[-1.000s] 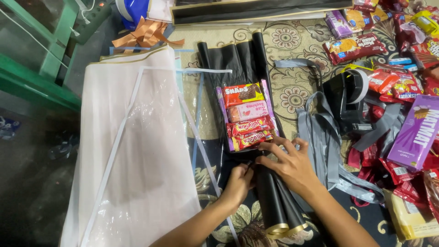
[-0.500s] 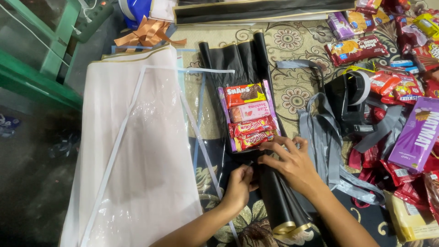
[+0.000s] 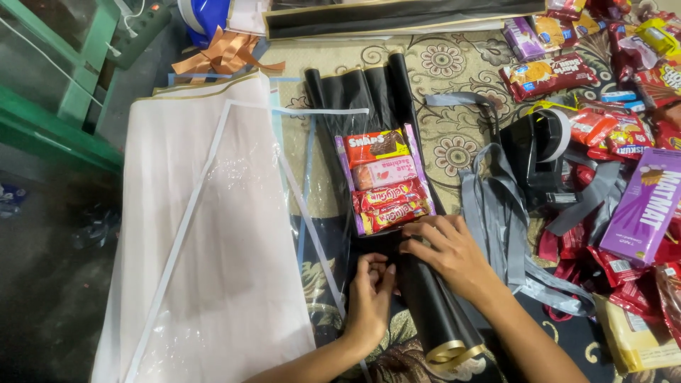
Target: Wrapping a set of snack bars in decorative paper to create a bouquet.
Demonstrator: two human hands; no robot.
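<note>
Both hands press on a rolled black paper cone [image 3: 433, 312] that lies on a patterned carpet [image 3: 454, 135]. At the near centre, the left hand [image 3: 370, 298] comes up from the near edge with its forearm angled right, fingers curled and fingertips [image 3: 381, 268] pushed against the cone's left edge; whether it pinches the sheet cannot be told. From the near right, the right hand [image 3: 447, 255] lies palm down across the cone, fingers spread and flat, tips just touching the nearest of 4 snack packs [image 3: 386, 181]. Those packs are stacked in a row on the pleated black wrap [image 3: 362, 89] that fans out toward the far side; the cone's gold-edged mouth [image 3: 454, 351] points near.

Left of the hands lies a large sheet of clear and white wrapping film [image 3: 206, 234], its near end cut off by the picture edge. Right of them lie grey ribbons [image 3: 496, 206] and a black tape dispenser [image 3: 535, 152], partly hidden behind loose packs. A heap of snack packets [image 3: 638, 142] runs off the right edge, with a purple box [image 3: 645, 206] on top. Both forearms are cropped at the near edge
</note>
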